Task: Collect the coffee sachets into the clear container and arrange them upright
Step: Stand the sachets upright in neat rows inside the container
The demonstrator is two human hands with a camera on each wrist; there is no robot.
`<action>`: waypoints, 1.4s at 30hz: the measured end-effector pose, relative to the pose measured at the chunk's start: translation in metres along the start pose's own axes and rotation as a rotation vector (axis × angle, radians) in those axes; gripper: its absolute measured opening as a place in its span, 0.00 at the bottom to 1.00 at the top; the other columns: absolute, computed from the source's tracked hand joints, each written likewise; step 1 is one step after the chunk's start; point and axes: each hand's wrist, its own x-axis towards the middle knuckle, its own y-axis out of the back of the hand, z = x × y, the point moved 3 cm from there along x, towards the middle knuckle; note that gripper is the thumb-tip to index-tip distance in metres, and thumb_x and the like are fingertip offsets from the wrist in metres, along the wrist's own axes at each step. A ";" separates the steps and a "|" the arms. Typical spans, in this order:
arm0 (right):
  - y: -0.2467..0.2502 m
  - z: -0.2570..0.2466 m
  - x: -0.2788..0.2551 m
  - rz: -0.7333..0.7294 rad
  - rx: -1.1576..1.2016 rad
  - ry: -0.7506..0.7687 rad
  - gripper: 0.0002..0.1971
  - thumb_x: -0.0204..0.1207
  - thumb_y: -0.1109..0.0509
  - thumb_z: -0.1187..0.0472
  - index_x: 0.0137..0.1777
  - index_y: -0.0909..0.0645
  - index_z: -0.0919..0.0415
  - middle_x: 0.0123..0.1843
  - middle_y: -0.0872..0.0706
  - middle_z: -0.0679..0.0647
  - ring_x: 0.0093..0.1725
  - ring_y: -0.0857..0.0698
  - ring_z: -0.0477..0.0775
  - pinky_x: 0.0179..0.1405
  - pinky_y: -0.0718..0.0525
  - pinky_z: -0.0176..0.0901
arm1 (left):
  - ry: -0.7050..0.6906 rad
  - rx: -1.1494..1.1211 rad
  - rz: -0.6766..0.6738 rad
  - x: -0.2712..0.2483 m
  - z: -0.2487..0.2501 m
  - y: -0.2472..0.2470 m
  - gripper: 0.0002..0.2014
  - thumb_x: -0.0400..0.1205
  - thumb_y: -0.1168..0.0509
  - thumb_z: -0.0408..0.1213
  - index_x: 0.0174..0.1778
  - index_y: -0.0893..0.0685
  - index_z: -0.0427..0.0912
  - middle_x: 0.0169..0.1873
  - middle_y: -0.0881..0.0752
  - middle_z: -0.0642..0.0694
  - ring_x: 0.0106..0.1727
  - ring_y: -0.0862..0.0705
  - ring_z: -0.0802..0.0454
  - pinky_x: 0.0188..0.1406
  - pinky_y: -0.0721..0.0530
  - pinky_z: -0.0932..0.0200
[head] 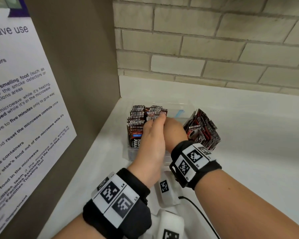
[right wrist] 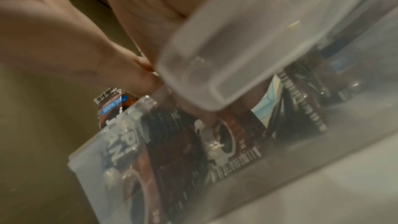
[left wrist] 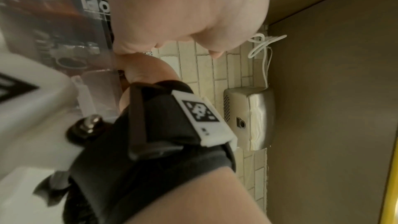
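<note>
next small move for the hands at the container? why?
Probably ease the gathered sachets down into the clear container beside the upright row. Both the left hand and right hand meet at their tops, which stand above the rim, and the container's right part looks free. The exact grip is hidden.

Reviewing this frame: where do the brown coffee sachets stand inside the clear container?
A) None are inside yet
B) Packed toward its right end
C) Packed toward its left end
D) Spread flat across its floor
C: in the head view the brown sachets stand upright at the left end of the clear container, its right part mostly bare.
</note>
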 end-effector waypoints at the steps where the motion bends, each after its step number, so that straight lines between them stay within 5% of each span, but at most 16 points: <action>1: -0.002 0.002 0.004 0.000 -0.046 -0.003 0.11 0.78 0.38 0.61 0.58 0.24 0.63 0.49 0.19 0.56 0.55 0.15 0.61 0.40 0.24 0.44 | 0.005 0.008 -0.007 0.002 0.002 -0.001 0.26 0.83 0.41 0.57 0.76 0.29 0.53 0.62 0.19 0.56 0.61 0.21 0.60 0.63 0.25 0.56; 4: -0.001 0.005 0.005 0.011 0.006 -0.085 0.12 0.80 0.39 0.64 0.61 0.31 0.66 0.53 0.19 0.59 0.54 0.16 0.62 0.41 0.25 0.45 | 0.017 0.075 -0.010 0.007 0.009 -0.002 0.32 0.83 0.43 0.60 0.83 0.37 0.54 0.75 0.26 0.51 0.73 0.26 0.52 0.76 0.30 0.47; 9: -0.001 0.006 0.003 0.032 0.043 -0.142 0.23 0.80 0.39 0.67 0.73 0.40 0.71 0.64 0.20 0.65 0.61 0.18 0.65 0.52 0.20 0.50 | 0.058 0.103 -0.041 0.016 0.012 -0.002 0.38 0.76 0.42 0.68 0.81 0.34 0.55 0.73 0.23 0.47 0.69 0.22 0.47 0.72 0.25 0.41; 15: 0.002 0.003 0.001 -0.056 -0.004 -0.120 0.04 0.79 0.38 0.66 0.50 0.30 0.63 0.52 0.19 0.60 0.56 0.18 0.62 0.43 0.26 0.44 | 0.063 0.098 -0.037 0.037 0.010 -0.002 0.58 0.52 0.41 0.76 0.81 0.34 0.56 0.76 0.25 0.46 0.71 0.22 0.45 0.70 0.24 0.39; 17: 0.002 0.001 0.001 -0.090 -0.051 -0.092 0.03 0.79 0.37 0.66 0.47 0.29 0.62 0.46 0.22 0.57 0.54 0.18 0.60 0.43 0.27 0.42 | 0.090 0.099 -0.028 0.040 0.010 -0.004 0.56 0.56 0.42 0.75 0.82 0.36 0.55 0.76 0.25 0.45 0.71 0.23 0.44 0.71 0.25 0.39; 21: -0.002 0.003 0.006 -0.121 -0.130 -0.046 0.04 0.78 0.37 0.63 0.50 0.25 0.63 0.54 0.18 0.62 0.52 0.19 0.59 0.43 0.28 0.42 | 0.107 0.099 0.002 0.042 0.014 -0.007 0.48 0.70 0.42 0.72 0.84 0.39 0.52 0.77 0.28 0.44 0.73 0.25 0.44 0.73 0.27 0.40; 24: -0.006 0.006 0.010 -0.134 -0.135 -0.030 0.09 0.79 0.36 0.63 0.56 0.22 0.66 0.51 0.19 0.59 0.55 0.17 0.59 0.42 0.29 0.41 | 0.132 0.088 0.034 0.047 0.014 -0.007 0.40 0.80 0.44 0.66 0.85 0.43 0.50 0.79 0.30 0.43 0.75 0.28 0.43 0.75 0.30 0.40; 35: -0.011 0.011 0.015 -0.122 -0.077 -0.070 0.21 0.79 0.35 0.60 0.70 0.30 0.66 0.63 0.22 0.62 0.63 0.20 0.62 0.45 0.28 0.43 | 0.139 0.077 0.051 0.056 0.011 -0.010 0.37 0.83 0.44 0.62 0.85 0.43 0.49 0.77 0.28 0.41 0.75 0.28 0.42 0.76 0.31 0.41; 42: -0.004 0.011 0.011 -0.080 0.053 -0.120 0.20 0.77 0.34 0.66 0.66 0.35 0.67 0.63 0.21 0.64 0.63 0.20 0.64 0.47 0.27 0.44 | 0.178 0.063 0.018 0.064 0.008 -0.011 0.36 0.81 0.43 0.65 0.81 0.35 0.48 0.73 0.24 0.40 0.70 0.23 0.42 0.73 0.28 0.40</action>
